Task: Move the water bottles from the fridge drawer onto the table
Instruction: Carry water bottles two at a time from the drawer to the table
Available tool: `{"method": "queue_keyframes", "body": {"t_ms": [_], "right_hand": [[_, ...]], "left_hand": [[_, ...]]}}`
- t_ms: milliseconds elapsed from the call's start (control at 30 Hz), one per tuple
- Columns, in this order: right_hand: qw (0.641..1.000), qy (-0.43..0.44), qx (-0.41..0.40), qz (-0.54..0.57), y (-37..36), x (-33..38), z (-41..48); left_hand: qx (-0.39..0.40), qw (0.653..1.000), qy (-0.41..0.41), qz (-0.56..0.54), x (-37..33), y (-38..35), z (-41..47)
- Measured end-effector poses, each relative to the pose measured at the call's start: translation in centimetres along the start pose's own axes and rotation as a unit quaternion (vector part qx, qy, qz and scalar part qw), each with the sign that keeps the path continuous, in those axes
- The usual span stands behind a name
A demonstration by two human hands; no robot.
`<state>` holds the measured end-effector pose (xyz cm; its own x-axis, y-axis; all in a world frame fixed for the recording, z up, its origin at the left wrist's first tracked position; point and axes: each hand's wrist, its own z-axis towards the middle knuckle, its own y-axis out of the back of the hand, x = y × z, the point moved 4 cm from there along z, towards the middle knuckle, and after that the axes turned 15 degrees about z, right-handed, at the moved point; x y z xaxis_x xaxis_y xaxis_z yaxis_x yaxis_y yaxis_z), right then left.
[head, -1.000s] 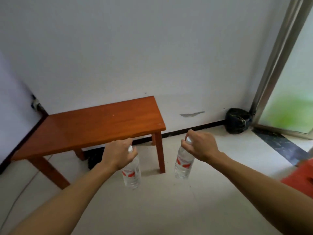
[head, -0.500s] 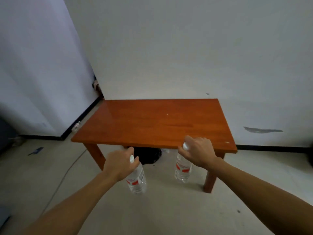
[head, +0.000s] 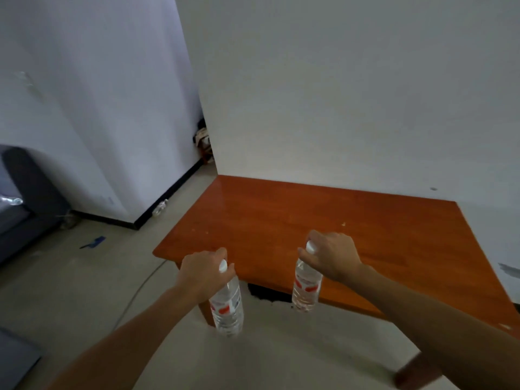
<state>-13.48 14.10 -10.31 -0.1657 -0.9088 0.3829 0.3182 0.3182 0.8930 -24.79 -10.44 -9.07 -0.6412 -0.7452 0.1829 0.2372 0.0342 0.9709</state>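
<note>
By the table (head: 309,220), left hand (head: 202,273) holds left bottle (head: 226,308), right hand (head: 333,256) holds right bottle (head: 306,288), both by necks.

Table (head: 309,220) near-right corner out of frame

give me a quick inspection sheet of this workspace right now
surface: reddish wooden table, glossy top, few pale specks
job's things: left bottle and right bottle, clear, white caps, red labels, hanging in the air, not yet on the table
clutter: blue scrap on the floor; dark object under the table
grippers: left hand grips the left bottle's neck; right hand grips the right bottle's neck
cables: pale cable on the floor left of the table
surroundings: white walls; dark sofa far left
</note>
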Motion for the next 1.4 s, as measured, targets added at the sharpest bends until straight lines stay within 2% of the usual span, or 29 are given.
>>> {"method": "queue_keyframes", "body": {"t_ms": [133, 333, 700, 1033, 1400], "right_hand": [[0.999, -0.042, 0.026, 0.011, -2.2, 0.4, 4.8], [0.995, -0.084, 0.003, 0.049, -4.9, 0.7, 13.8], [0.986, -0.122, 0.038, 0.108, -10.6, -4.3, 30.4], [0.978, -0.160, 0.022, 0.130, -14.1, -6.3, 46.8], [0.965, -0.229, 0.033, 0.127, -21.5, -6.9, 61.5]], "left_hand": [[0.021, 0.999, -0.033, -0.002, 3.5, -1.9, 4.5], [0.021, 0.996, -0.077, -0.040, 9.5, -3.8, 15.5], [0.079, 0.988, -0.112, -0.077, 14.4, -11.5, 33.8], [0.072, 0.979, -0.113, -0.151, 18.5, -17.3, 49.7], [0.066, 0.959, -0.243, -0.130, 19.5, -23.1, 64.9]]}}
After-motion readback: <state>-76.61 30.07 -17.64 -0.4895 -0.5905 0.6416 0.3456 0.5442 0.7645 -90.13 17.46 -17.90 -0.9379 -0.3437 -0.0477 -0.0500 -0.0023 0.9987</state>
